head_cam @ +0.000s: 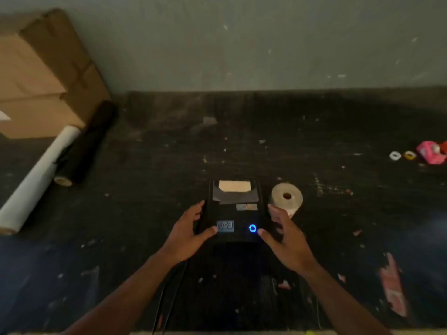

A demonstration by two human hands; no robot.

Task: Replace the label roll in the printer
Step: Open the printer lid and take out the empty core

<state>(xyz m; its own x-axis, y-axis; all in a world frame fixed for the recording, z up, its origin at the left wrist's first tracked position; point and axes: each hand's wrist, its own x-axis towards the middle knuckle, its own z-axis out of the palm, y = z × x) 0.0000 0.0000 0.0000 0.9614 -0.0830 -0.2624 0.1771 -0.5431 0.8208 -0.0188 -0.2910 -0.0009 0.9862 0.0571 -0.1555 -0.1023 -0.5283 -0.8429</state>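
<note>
Flanking printer: both hands, fingers spread.

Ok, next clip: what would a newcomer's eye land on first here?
Probably the glowing blue ring on the black printer at centre, with the left hand and right hand at its sides. Next, the pale label roll just right of the printer, on the dark table.

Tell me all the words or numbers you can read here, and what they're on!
None can be read for sure.
Printer: grey badge with marks too blurred to read.
Printer: glowing blue ring, a light, not a word.
Pink object: too small to tell.
</note>
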